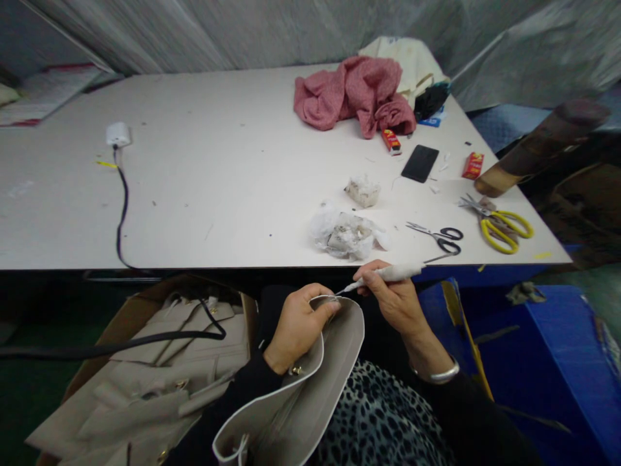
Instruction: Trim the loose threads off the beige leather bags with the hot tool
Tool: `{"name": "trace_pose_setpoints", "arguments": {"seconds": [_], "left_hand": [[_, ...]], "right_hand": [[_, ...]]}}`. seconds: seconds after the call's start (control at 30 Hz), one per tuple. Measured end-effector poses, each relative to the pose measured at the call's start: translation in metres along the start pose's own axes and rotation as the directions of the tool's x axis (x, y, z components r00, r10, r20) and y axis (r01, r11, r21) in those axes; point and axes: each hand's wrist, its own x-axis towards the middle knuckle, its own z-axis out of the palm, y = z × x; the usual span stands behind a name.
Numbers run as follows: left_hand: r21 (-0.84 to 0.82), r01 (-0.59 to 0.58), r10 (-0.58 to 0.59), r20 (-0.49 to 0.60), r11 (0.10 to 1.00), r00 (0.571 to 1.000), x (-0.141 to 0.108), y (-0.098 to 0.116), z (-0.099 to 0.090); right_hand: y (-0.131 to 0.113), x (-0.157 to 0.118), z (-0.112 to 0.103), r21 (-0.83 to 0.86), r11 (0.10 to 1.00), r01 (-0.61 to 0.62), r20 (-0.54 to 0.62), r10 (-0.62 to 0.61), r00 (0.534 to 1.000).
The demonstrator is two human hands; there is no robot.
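Observation:
My left hand (pixel 301 323) is closed on the rim of a beige handbag (pixel 339 366), pinching its edge between thumb and fingers. The bag lies tilted over my lap with its inside showing. My right hand (pixel 395 301) grips a thin pointed tool with a white-wrapped handle (pixel 400 272). Its narrow tip meets the bag's edge close to my left fingertips; whether it touches cannot be made out. A slim dark rod or cord sticks out from the handle's back end. A small gold-coloured fitting (pixel 296 370) shows on the bag's near panel.
On the white table (pixel 218 168) lie black-handled scissors (pixel 439 238), yellow-handled scissors (pixel 504 226), crumpled plastic (pixel 347 233), a whitish block (pixel 363 191), a phone-like black slab (pixel 420 163) and a pink cloth (pixel 354 94). A box of beige bags (pixel 194 343) stands left, blue bins (pixel 548 349) right.

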Motion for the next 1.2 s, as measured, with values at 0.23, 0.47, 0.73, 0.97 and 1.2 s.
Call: {"name": "trace_pose_setpoints", "arguments": {"seconds": [0.23,0.47,0.73,0.97,1.2], "left_hand": [[0.005,0.003,-0.003,0.027,1.0,1.0,-0.005,0.005,0.003],[-0.07,0.03,-0.023,0.094,0.997,0.995,-0.007,0.004,0.009],[-0.181,0.099,-0.064,0.191,0.978,0.98,-0.001,-0.002,0.013],[-0.192,0.12,-0.102,0.099,0.974,0.99,0.002,-0.008,0.008],[-0.192,0.118,-0.105,0.077,0.974,0.992,0.004,-0.011,0.007]], "right_hand": [[0.009,-0.011,-0.002,-0.101,0.995,-0.02,0.074,0.028,0.997],[-0.007,0.0,-0.009,-0.302,0.946,0.113,0.269,-0.03,0.963],[0.0,0.003,-0.007,-0.257,0.962,0.095,0.279,-0.02,0.96],[0.024,0.022,-0.006,-0.16,0.979,0.128,-0.315,-0.174,0.933],[0.027,0.04,-0.003,-0.4,0.879,0.26,-0.279,-0.387,0.879]]}}
